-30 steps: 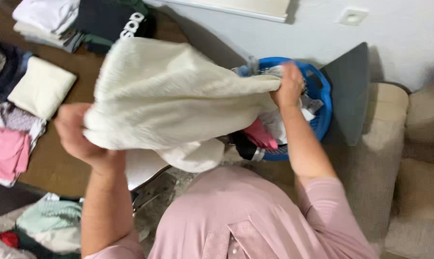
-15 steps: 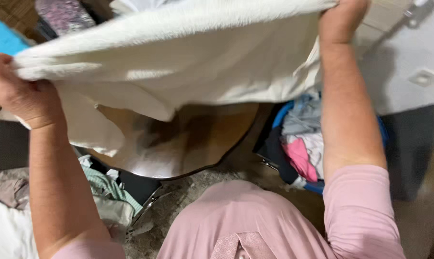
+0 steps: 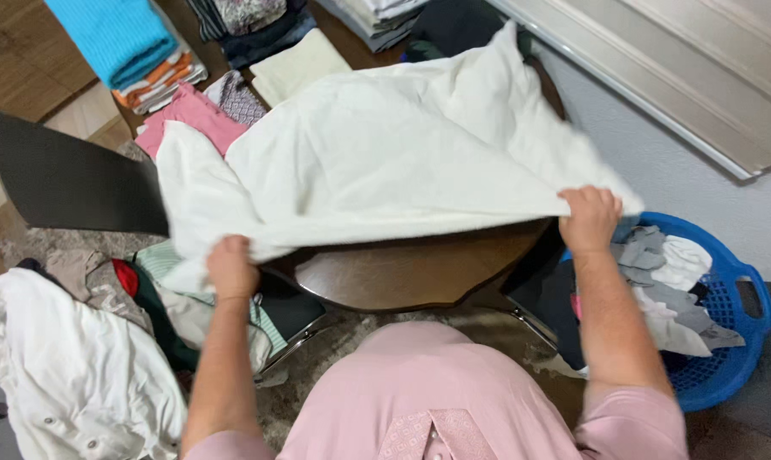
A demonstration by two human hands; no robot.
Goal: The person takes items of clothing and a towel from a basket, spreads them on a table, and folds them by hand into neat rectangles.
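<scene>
Here the left hand and the right hand each pinch the near edge of a cream towel, fingers curled tight over the cloth at its two near corners. The towel is spread wide above a round brown table, its far part draping toward the folded stacks at the back and its near edge held up off the wood. On the table beyond it lie a pink cloth, a folded cream piece and a turquoise stack. To the right, beside the right forearm, a blue basket holds grey and white clothes. To the left, below the left hand, a heap of mixed laundry sits by a dark chair back.
</scene>
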